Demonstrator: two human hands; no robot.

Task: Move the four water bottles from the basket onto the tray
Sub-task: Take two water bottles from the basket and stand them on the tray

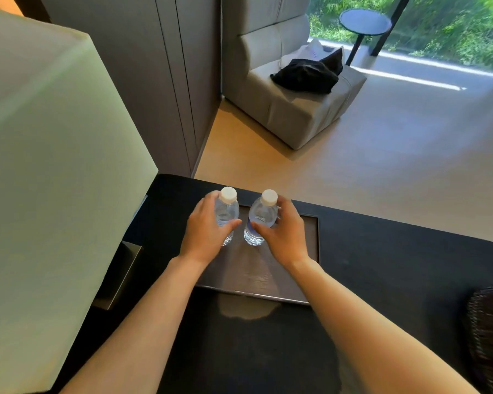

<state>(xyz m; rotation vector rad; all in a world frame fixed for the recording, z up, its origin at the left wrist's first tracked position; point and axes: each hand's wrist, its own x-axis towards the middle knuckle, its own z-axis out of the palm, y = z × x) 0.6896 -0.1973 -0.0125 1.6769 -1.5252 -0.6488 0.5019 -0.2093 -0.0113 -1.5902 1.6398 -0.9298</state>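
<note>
Clear plastic bottles upright at far end of tray point(310, 251) | my left hand point(202, 237) wraps left bottle point(226, 214), right hand point(282, 234) wraps right bottle point(261, 220) | risk: bottles stand close, releasing carelessly may knock them over | basket point(490, 336) at right edge.

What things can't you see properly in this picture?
Head view only:
- basket: cut off by the right edge, blurred; its inside is hidden, so any remaining bottles can't be counted.
- left bottle: lower part covered by the left hand.
- right bottle: label too small to read, partly behind the right hand.
</note>
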